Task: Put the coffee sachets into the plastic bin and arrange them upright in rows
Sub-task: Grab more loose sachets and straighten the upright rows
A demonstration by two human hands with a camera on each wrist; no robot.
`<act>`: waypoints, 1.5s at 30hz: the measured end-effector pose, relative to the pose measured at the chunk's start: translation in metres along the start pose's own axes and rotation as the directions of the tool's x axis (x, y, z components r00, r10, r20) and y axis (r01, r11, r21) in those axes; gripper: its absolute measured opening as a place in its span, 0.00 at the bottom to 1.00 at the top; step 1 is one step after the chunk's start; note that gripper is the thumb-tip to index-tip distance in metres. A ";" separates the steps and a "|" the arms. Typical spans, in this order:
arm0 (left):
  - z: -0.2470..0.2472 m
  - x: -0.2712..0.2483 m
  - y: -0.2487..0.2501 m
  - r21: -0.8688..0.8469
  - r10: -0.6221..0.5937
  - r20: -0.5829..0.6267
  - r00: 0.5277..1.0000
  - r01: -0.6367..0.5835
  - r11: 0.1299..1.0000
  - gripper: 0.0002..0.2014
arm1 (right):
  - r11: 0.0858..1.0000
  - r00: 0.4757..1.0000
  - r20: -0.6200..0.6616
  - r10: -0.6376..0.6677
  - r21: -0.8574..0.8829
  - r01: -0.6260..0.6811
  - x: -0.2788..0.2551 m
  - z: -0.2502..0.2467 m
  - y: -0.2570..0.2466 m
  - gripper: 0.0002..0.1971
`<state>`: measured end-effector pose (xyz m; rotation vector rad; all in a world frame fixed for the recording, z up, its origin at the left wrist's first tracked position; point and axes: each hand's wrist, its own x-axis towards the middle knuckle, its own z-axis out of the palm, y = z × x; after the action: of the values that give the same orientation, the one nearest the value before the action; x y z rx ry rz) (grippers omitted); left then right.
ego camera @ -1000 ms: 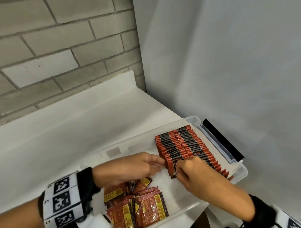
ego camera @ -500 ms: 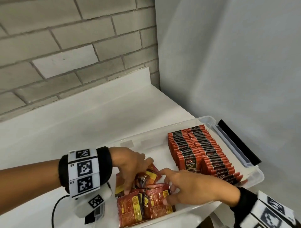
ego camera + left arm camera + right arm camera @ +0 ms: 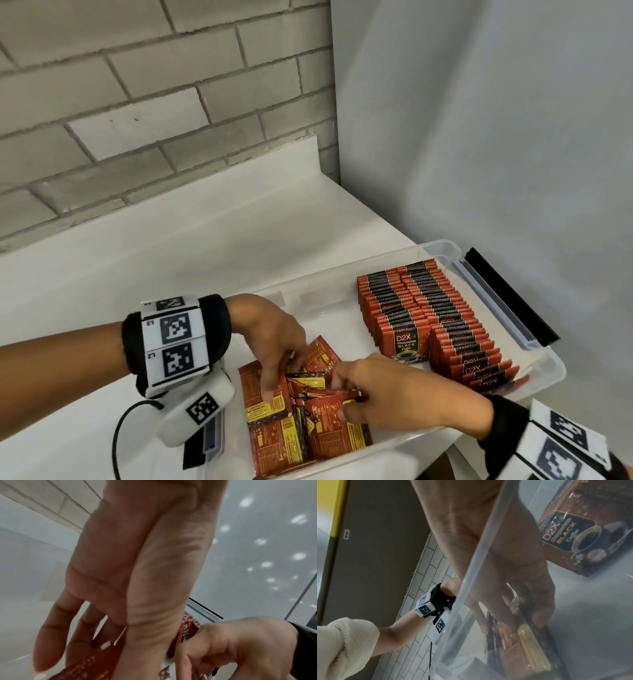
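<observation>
bare bin floor [image 3: 329,318] between loose sachets [image 3: 305,425] and upright rows [image 3: 424,308]

The left wrist [image 3: 174,337] wears a black padded band carrying white panels printed with black square codes, marked L2 and L3. Under it hangs a rounded white camera housing [image 3: 197,409] bearing 1 more code, with a black cable [image 3: 118,431] looping off it. The right wrist [image 3: 561,445] carries a matching black band with white coded panels. A cream ribbed sleeve [image 3: 344,646] covers the left upper arm.
</observation>
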<state>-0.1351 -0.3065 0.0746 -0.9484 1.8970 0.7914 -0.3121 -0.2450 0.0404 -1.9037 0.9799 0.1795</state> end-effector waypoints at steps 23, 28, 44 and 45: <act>-0.036 -0.054 -0.035 -0.391 0.118 -0.216 0.969 -0.197 0.899 0.09 | 0.823 0.957 -0.280 -0.076 0.524 0.218 -0.008 -0.007 0.010 0.05; -0.032 -0.053 -0.035 -0.396 0.114 -0.207 0.972 -0.190 0.898 0.09 | 0.825 0.964 -0.250 -0.085 0.525 0.209 -0.007 -0.006 0.008 0.07; -0.037 -0.021 0.024 -0.818 0.072 -0.547 0.834 -0.551 0.168 0.10 | 0.413 0.792 -0.600 0.113 0.753 0.512 -0.021 -0.019 0.017 0.21; -0.037 -0.015 0.032 -0.820 0.052 -0.563 0.825 -0.565 0.090 0.10 | 0.390 0.779 -0.614 0.126 0.753 0.530 -0.022 -0.021 0.019 0.21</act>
<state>-0.1715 -0.3151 0.1095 -1.5443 1.7721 2.5467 -0.3454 -0.2535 0.0493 -0.9526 0.8875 -1.0313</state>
